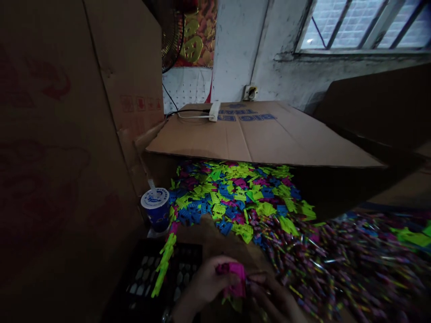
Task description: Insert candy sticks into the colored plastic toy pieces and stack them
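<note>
Near the bottom middle, my left hand (210,282) is closed around a small magenta plastic piece (238,278). A yellow-green bit shows just under it. My right hand (274,298) meets the piece's right edge with its fingers pinched together; what they hold is too dark and small to make out. Ahead of both hands spreads a pile of flat plastic pieces (232,193) in yellow-green, blue and magenta. To the right lies a heap of small, shiny, multicoloured wrapped items (340,264), blurred. A row of yellow-green pieces (164,264) runs down on the left.
A lidded blue cup (155,208) stands left of the pile, beside a tall cardboard box (67,157). A black perforated crate (191,253) sits below it. Over the pile extends a cardboard flap (269,134) bearing a white power strip (214,111). A fan (171,42) is behind.
</note>
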Tool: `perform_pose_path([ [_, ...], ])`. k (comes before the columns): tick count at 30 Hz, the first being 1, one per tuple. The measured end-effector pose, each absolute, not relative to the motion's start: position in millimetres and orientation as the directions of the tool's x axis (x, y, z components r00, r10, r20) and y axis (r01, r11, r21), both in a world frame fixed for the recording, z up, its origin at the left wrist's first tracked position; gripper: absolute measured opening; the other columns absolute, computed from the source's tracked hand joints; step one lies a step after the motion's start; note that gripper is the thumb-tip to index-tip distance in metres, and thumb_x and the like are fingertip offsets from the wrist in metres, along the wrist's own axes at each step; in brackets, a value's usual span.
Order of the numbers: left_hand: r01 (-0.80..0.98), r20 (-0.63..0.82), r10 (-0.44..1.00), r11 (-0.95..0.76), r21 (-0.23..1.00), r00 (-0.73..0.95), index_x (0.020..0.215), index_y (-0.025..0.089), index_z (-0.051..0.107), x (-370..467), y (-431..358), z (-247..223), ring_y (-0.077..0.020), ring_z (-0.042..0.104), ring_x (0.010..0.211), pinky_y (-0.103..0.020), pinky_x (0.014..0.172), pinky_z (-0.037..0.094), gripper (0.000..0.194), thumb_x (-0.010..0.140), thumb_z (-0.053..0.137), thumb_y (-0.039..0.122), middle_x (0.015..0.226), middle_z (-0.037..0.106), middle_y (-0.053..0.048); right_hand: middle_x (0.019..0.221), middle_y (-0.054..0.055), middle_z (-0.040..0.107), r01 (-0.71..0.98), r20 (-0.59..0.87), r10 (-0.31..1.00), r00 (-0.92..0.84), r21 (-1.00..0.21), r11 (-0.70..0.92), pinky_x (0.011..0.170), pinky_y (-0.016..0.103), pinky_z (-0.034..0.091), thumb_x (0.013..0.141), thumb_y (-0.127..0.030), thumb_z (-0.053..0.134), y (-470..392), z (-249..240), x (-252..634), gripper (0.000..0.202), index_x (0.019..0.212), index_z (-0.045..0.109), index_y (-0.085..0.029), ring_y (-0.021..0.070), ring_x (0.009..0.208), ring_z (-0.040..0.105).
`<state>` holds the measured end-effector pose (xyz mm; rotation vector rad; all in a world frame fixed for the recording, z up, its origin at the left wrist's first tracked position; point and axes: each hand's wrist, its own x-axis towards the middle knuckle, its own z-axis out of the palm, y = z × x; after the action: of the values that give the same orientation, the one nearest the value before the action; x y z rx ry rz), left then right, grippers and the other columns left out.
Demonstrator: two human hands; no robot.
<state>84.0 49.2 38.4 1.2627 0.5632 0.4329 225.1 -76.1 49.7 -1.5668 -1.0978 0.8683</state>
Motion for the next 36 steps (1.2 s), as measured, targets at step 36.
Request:
perform_pose_path([
  [36, 0.643, 0.033, 0.905, -0.326, 0.693, 0.424, 0.11, 0.015, 0.061, 177.6, 108.7, 20.9, -0.0344, 0.038, 0.126, -0.048, 0.102, 0.026, 0.037, 0.074, 0.065, 0.016, 0.121, 0.057, -0.019, 0.108, 0.017, 0.064, 0.811, 0.317, 0.753, 0.577, -0.114, -0.573, 0.078, 0.046, 0.047, 0.078, -0.009, 0.036, -145.7, -34.5, 294.5, 0.04, 0.107, 0.063, -0.018, 0.0342, 0.098, 0.06],
])
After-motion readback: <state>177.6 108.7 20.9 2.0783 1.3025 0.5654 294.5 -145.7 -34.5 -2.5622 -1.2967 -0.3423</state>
